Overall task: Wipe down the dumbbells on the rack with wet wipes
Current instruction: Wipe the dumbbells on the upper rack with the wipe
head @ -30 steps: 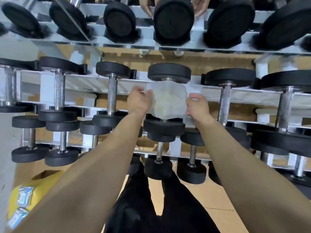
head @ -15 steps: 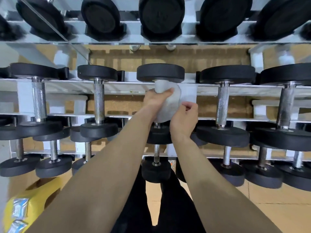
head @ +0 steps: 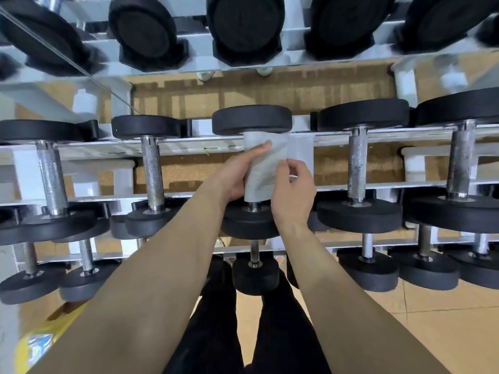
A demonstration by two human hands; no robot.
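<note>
A black dumbbell (head: 251,119) lies on the middle shelf of the white rack (head: 189,144), straight ahead of me. A white wet wipe (head: 266,163) is wrapped round its metal handle and hides most of it. My left hand (head: 237,174) grips the wrapped handle from the left, thumb laid across the wipe. My right hand (head: 293,190) pinches the wipe's free right edge between thumb and fingers. The dumbbell's near head (head: 248,222) shows below my hands.
More black dumbbells with bare knurled handles lie left (head: 152,171) and right (head: 357,168) on the same shelf, with smaller ones (head: 255,273) below. A mirror behind reflects the rack. A yellow wipes packet (head: 35,346) lies on the floor at lower left.
The wipe was held spread flat between both hands; it is now folded round the centre dumbbell's handle. Both hands came together, the left closing on the handle.
</note>
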